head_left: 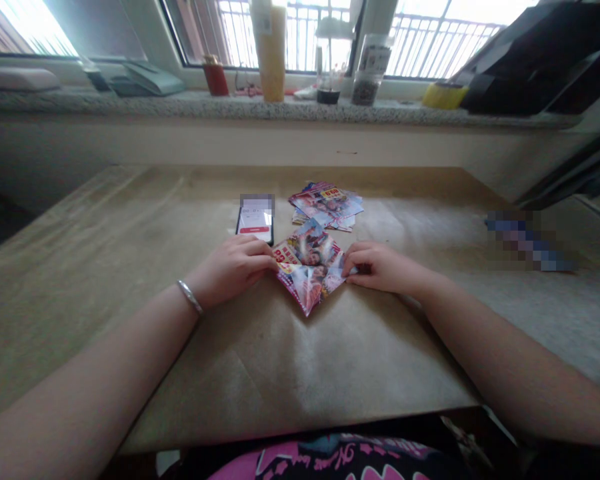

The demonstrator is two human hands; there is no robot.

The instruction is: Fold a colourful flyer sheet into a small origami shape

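Observation:
A colourful printed paper sheet [310,267], folded into a diamond shape, lies on brown kraft paper [280,360] covering the table. My left hand [233,268], a silver bangle on its wrist, is curled with its fingertips pressing the sheet's left corner. My right hand [380,268] pinches the sheet's right corner with closed fingers. Both hands rest on the table on either side of the folded sheet.
A smartphone [255,221] with a lit screen lies just beyond my left hand. A small pile of similar printed sheets [326,204] sits behind the folded one. A blurred packet [527,240] lies at the right. Jars, a bottle and a red cup [215,77] stand on the windowsill.

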